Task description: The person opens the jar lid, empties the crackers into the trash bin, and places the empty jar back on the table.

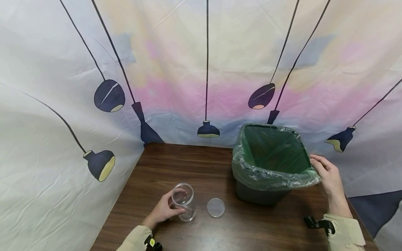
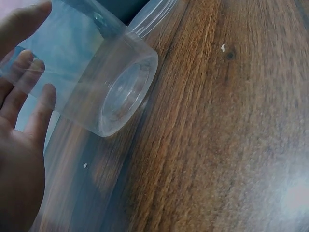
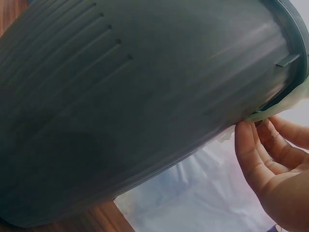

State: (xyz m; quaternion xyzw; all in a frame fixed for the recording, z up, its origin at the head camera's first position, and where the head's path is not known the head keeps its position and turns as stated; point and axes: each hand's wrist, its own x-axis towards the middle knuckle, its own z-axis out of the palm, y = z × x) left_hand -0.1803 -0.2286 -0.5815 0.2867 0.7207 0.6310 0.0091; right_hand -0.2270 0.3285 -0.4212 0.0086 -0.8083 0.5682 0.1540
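Two hands busy: left hand [image 1: 163, 211] grips jar [image 1: 184, 201]; only head view shows lid [image 1: 215, 207].

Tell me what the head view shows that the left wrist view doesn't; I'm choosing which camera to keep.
Only the head view shows the right hand at the rim of the green-lined bin, the loose lid and the lamp-print backdrop. Only the left wrist view shows the jar's thick base close up and the wood grain. Both show the left hand round the clear jar on the brown table.
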